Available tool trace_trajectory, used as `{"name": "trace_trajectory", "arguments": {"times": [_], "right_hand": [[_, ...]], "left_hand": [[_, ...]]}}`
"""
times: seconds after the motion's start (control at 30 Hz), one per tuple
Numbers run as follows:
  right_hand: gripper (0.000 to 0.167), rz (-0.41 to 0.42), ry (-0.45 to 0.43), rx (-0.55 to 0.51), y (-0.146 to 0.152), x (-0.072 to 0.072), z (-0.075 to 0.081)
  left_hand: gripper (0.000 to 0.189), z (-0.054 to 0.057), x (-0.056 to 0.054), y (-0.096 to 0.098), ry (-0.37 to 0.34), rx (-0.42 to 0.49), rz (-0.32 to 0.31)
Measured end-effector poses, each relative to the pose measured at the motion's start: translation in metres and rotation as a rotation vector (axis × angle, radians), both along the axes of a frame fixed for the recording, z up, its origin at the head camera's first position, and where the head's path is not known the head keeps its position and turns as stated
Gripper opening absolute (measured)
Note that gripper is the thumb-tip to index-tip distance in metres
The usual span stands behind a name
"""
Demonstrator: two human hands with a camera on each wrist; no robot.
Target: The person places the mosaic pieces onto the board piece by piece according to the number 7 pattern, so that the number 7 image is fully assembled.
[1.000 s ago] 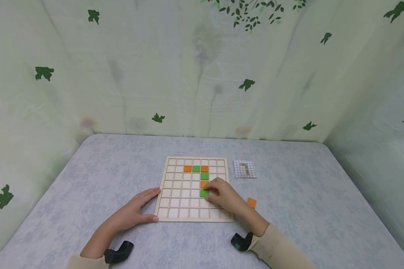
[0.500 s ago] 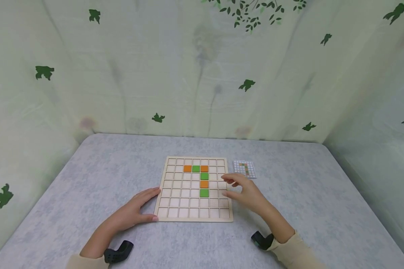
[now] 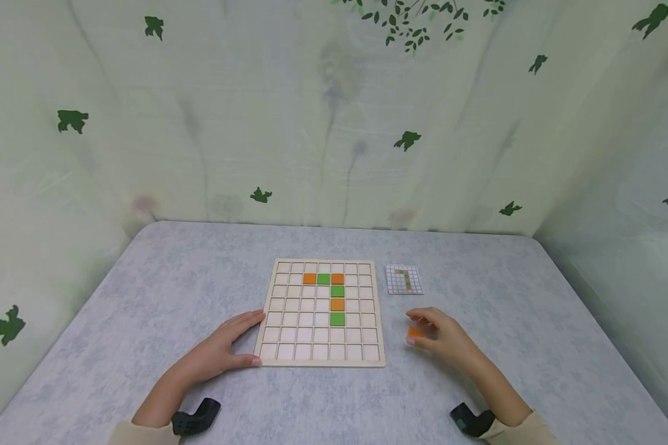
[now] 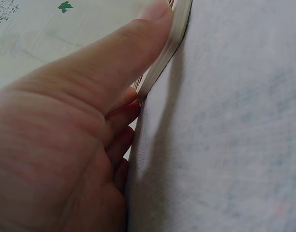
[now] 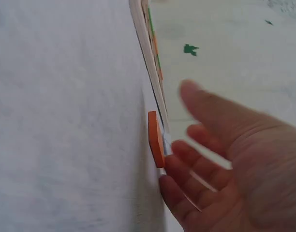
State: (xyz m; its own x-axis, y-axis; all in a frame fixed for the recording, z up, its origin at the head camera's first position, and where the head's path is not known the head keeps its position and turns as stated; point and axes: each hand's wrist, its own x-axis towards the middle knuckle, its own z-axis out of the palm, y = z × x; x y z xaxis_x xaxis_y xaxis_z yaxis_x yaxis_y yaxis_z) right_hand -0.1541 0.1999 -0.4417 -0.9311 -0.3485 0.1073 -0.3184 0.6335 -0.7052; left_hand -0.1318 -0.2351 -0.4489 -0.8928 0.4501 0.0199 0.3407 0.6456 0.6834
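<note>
My left hand (image 3: 222, 349) rests against the left edge of a wooden grid board (image 3: 320, 364), its thumb at the near left corner. In the left wrist view, thumb and fingertips touch the board's rim (image 4: 173, 43). Several orange and green tiles sit in the board, forming a short row with a column running down from its right end; the lowest is a green tile (image 3: 337, 319). To the board's right, my right hand (image 3: 445, 337) hovers around a loose orange tile (image 3: 415, 332). In the right wrist view that orange tile (image 5: 155, 139) lies on the table, the thumb apart from it.
A small printed pattern card (image 3: 404, 280) lies right of the board, beyond the right hand. The grey table (image 3: 200, 266) meets a leaf-patterned cloth backdrop (image 3: 289, 123) at the back and sides. Each wrist carries a black device (image 3: 196, 418).
My right hand has let go of the lowest green tile, left in the board, and moved right and toward me to the loose orange tile. The left hand has stayed put.
</note>
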Motion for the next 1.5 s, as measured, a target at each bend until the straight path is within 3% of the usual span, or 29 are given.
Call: {"name": "trace_trajectory", "arguments": {"times": [0.17,0.37,0.5,0.63,0.93,1.2,1.5], "right_hand": [[0.037,-0.018,-0.019,0.038,0.004,0.001,-0.009],[0.023,-0.032,-0.025,0.033,0.002,0.002,-0.008],[0.022,-0.011,-0.008,0.049,-0.003,0.001,0.001],[0.025,0.063,0.037,0.029,-0.014,-0.001,0.015],[0.025,0.173,0.114,-0.036,-0.059,-0.011,0.033],[0.026,0.289,0.093,-0.060,-0.100,-0.015,0.015],[0.020,0.276,0.072,0.025,-0.118,-0.012,0.000]], "left_hand": [[0.087,0.001,0.001,0.000,-0.008,-0.003,0.008],[0.086,-0.002,0.001,-0.001,-0.002,-0.003,0.016],[0.088,-0.004,0.001,-0.001,-0.018,0.001,0.031],[0.088,-0.005,0.001,-0.002,-0.018,0.003,0.034],[0.085,-0.004,0.001,-0.003,0.012,0.001,0.005],[0.086,-0.003,0.002,-0.002,-0.006,-0.001,0.016],[0.086,-0.001,0.000,-0.001,0.008,-0.006,0.008]]}}
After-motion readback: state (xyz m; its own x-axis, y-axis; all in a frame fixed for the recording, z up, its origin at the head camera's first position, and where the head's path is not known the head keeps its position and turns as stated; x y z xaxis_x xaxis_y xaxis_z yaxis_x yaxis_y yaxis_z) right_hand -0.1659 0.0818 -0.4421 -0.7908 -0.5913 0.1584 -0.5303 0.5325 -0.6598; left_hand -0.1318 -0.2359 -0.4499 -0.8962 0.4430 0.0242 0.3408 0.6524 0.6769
